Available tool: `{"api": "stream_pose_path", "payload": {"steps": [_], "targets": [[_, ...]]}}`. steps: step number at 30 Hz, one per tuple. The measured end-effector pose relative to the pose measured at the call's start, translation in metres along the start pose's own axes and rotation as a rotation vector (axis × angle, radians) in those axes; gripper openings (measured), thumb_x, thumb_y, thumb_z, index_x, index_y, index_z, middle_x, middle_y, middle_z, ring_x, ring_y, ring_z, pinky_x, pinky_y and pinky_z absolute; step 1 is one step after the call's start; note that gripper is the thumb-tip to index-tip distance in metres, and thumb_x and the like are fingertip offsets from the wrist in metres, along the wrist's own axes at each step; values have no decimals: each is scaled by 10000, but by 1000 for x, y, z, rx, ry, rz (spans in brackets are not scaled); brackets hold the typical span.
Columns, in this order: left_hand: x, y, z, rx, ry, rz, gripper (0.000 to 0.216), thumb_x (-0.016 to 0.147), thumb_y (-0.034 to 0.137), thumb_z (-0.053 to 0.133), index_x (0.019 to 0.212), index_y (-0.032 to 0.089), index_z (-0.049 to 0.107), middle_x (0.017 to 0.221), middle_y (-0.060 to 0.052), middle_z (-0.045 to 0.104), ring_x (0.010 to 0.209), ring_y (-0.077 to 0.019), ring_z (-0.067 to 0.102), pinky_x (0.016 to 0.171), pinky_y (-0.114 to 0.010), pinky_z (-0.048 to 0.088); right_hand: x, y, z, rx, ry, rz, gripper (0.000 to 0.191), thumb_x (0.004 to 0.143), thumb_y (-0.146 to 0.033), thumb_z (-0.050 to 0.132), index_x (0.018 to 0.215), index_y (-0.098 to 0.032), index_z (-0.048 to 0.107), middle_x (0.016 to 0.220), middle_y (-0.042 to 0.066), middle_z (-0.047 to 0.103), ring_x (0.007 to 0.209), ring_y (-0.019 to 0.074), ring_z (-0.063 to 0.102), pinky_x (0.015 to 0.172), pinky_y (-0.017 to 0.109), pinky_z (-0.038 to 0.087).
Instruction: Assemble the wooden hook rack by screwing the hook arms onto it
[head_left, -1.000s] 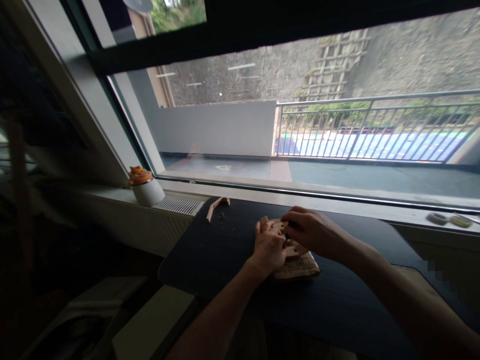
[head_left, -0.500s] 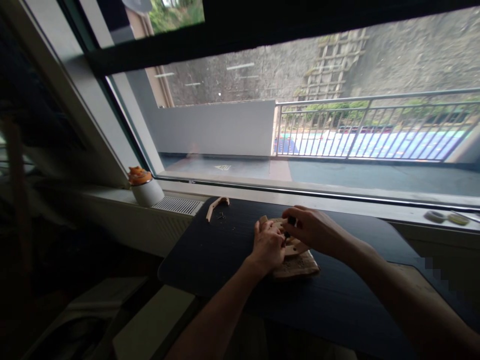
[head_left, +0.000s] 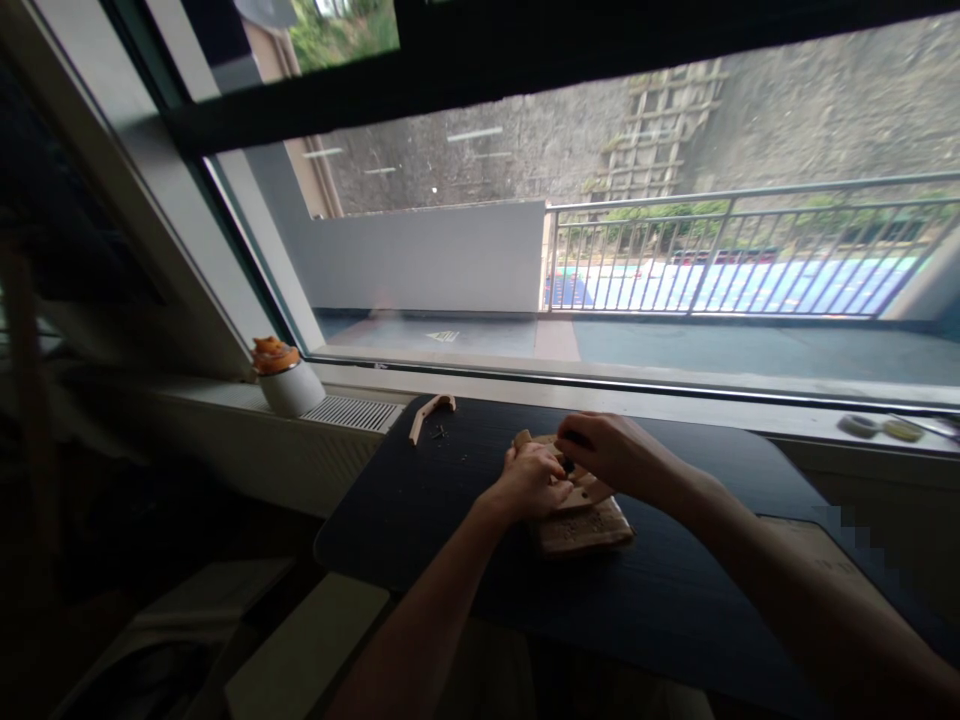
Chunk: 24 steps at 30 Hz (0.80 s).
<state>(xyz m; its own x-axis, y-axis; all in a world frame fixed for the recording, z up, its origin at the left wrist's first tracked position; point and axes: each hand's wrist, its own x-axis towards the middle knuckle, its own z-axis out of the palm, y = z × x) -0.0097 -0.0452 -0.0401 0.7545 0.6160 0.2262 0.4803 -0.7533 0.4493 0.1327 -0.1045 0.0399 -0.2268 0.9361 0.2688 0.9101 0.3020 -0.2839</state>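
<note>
Over the pale curved wooden pieces (head_left: 577, 497) my left hand (head_left: 531, 480) is closed, its fingers wrapped on the wood. My right hand (head_left: 600, 440) is closed at the far side of the same pieces, gripping a small dark-handled screwdriver (head_left: 568, 464) that points down at the wood. Its handle is mostly hidden by the fingers. Beneath the pieces lies a brown block (head_left: 585, 530) with a rough, marked top, sticking out toward me. Whatever sits under the screwdriver's tip cannot be made out.
A loose curved wooden piece (head_left: 429, 415) lies at the table's far left, beside several tiny dark bits (head_left: 439, 433) that look like screws. The dark table (head_left: 390, 520) meets a window sill. A white pot with an orange top (head_left: 289, 385) and tape rolls (head_left: 859, 427) rest on the sill.
My right hand has shifted slightly left and its fingers have turned around the screwdriver's handle. My left hand stays on the wooden pieces. The whole view has drifted slightly.
</note>
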Motion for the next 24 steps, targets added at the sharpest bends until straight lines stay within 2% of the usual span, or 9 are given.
{"api": "stream_pose_path", "payload": {"steps": [5,8,13,17,21,24], "targets": [[0,-1,2,-21,13,7,186,800,307,567,682,219,682,969,-26,677,1107,-235,511,936,-369,353,-1,0,-1,45,10,-30,215,809,-244,484,898,-191,673,832,42,669,678,139,567,588,226,369],[0,-1,2,-11,18,-13,152,782,302,581,713,220,689,972,-29,666,1099,-237,514,936,-370,355,-2,0,-1,84,19,-51,230,811,-207,457,894,-184,670,875,51,674,719,146,577,621,230,388],[-3,3,5,63,18,-36,88,700,286,661,691,202,684,1007,-47,631,1081,-268,496,952,-440,337,-2,-2,0,34,41,-1,207,831,-222,448,855,-187,650,787,37,668,654,137,564,579,227,367],[-4,5,11,144,50,-34,106,737,198,593,676,204,679,953,-43,628,1057,-260,488,977,-481,306,-3,-2,0,-30,19,30,189,832,-231,455,829,-190,639,764,35,659,618,130,553,554,225,344],[-4,5,13,161,77,-19,102,741,202,586,755,199,687,1023,-57,620,1052,-267,488,989,-484,304,-5,-1,0,10,-23,-26,224,786,-193,499,962,-207,637,894,35,660,689,136,574,579,222,359],[-4,5,13,153,83,-19,105,746,202,583,773,187,683,1056,-69,616,1060,-267,489,1005,-477,293,-3,0,0,14,-36,-62,237,799,-147,468,943,-208,646,902,31,657,732,139,581,615,226,370]]}}
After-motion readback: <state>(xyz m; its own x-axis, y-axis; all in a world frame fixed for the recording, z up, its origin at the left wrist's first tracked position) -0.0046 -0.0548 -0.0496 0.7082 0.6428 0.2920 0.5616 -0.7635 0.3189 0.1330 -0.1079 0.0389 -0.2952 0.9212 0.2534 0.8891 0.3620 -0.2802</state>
